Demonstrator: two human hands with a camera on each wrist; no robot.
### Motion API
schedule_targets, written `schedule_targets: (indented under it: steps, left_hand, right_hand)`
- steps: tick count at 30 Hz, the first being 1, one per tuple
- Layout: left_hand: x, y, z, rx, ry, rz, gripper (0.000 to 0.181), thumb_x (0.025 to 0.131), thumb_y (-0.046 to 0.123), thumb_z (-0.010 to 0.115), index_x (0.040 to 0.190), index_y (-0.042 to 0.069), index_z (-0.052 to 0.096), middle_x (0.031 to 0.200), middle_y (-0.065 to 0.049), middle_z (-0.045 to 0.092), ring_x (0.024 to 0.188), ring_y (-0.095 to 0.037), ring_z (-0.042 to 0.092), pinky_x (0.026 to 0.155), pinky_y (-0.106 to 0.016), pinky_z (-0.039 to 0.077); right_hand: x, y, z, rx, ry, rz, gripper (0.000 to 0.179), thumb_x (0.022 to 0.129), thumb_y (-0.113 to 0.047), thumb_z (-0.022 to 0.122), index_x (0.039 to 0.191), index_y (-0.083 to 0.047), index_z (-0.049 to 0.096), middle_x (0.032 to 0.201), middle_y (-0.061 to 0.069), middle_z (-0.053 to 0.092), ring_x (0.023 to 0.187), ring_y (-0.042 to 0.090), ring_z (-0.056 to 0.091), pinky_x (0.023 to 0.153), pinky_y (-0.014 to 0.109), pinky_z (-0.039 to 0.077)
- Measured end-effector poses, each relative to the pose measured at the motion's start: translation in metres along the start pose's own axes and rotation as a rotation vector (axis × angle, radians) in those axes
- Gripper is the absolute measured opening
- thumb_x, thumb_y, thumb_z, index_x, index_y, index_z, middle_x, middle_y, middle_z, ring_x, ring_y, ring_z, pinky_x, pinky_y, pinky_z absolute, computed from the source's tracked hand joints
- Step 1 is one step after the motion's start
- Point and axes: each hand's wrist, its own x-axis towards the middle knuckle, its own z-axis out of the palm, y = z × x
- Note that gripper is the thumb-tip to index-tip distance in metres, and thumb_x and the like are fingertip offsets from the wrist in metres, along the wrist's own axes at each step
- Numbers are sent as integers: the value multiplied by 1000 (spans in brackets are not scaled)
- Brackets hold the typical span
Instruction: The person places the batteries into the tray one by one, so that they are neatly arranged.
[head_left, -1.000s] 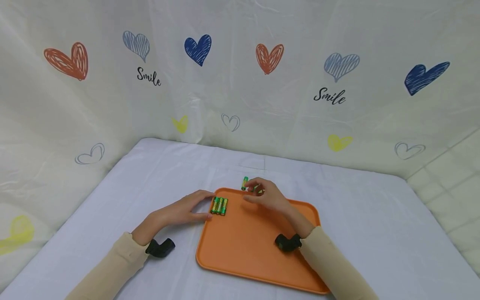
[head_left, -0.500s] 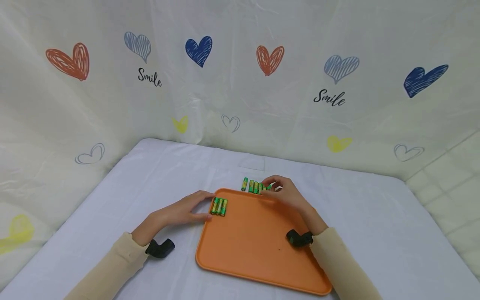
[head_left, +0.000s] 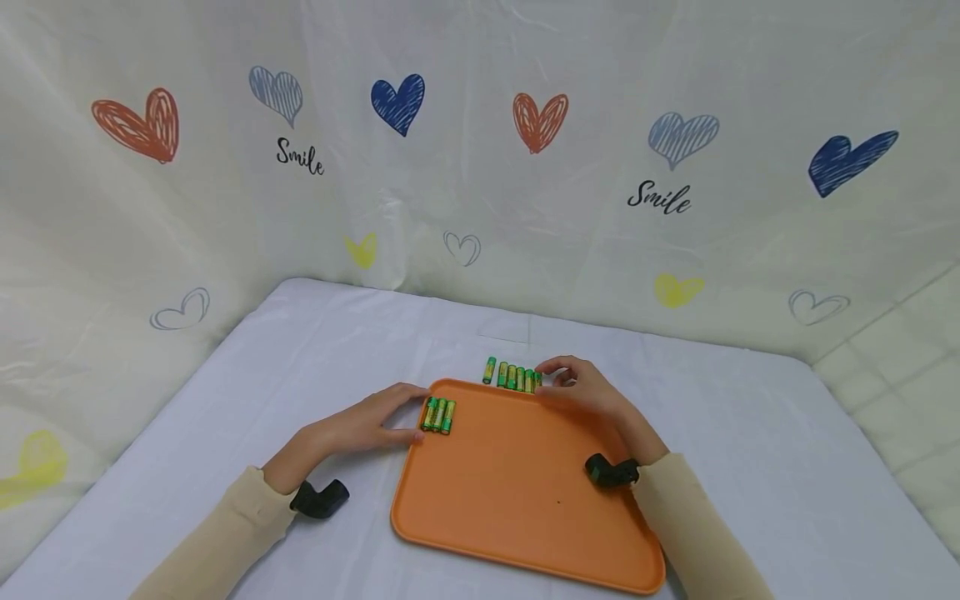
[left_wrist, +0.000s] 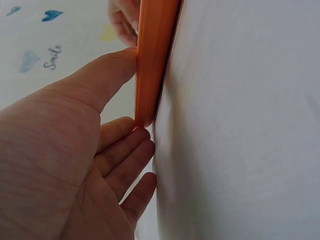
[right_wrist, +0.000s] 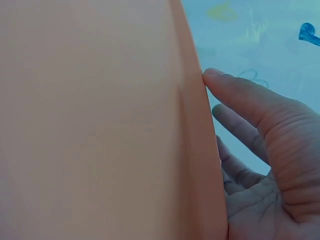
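Observation:
My left hand [head_left: 363,423] spans the left back corner of the orange tray [head_left: 517,492], thumb and index tips at its rim, other fingers loosely extended. Beside it, inside this corner, several green-and-yellow batteries [head_left: 438,414] lie side by side. My right hand [head_left: 588,387] reaches over the tray's back rim, thumb and index fingertips spread at the rightmost battery [head_left: 537,380] of a row [head_left: 516,377] on the cloth. In the right wrist view the thumb [right_wrist: 240,92] is at the tray rim, apart from the relaxed fingers; the rim hides the batteries.
One more battery [head_left: 489,370] lies a little left of the row. A white cloth [head_left: 750,467] covers the table under the tray. Behind stands a pale curtain [head_left: 480,192] printed with hearts. Each wrist carries a black camera mount [head_left: 611,472].
My right hand has moved right along the row, from its left part to its right end, uncovering the batteries. The left hand and the tray batteries have stayed in place.

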Motion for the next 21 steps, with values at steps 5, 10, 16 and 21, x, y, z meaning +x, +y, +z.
schedule_targets:
  steps: [5,10,16,21]
  left_hand:
    - [0,0,-1,-2,-3,-4,72,90,44,68,147,10,39,147,-6,42,138,-24,37,113,-47,30]
    - [-1,1,-1,-3,-3,-2,72,90,43,69,147,9,39,147,-6,42,138,-24,37,113,-47,30]
    - [-1,3,-2,0,-2,1,71,91,41,69,147,10,39,147,-6,42,138,-24,37,113,-47,30]
    - [-2,4,-2,-3,0,1,70,91,40,69,147,10,40,146,-6,43,137,-23,38,113,-47,31]
  right_hand:
    - [1,1,-2,9,-16,6,44,89,-20,73,126,0,61,119,19,59,90,23,55,73,26,50]
    - [2,-2,-3,18,-31,25,48,90,-17,72,131,3,57,121,23,58,89,23,54,69,25,48]
    - [2,-6,-3,-31,-42,49,47,92,-15,70,132,6,56,100,15,60,84,22,50,65,25,43]
    - [-4,-19,-2,-40,-42,52,43,92,-10,68,129,10,56,94,16,60,84,26,51,69,27,44]
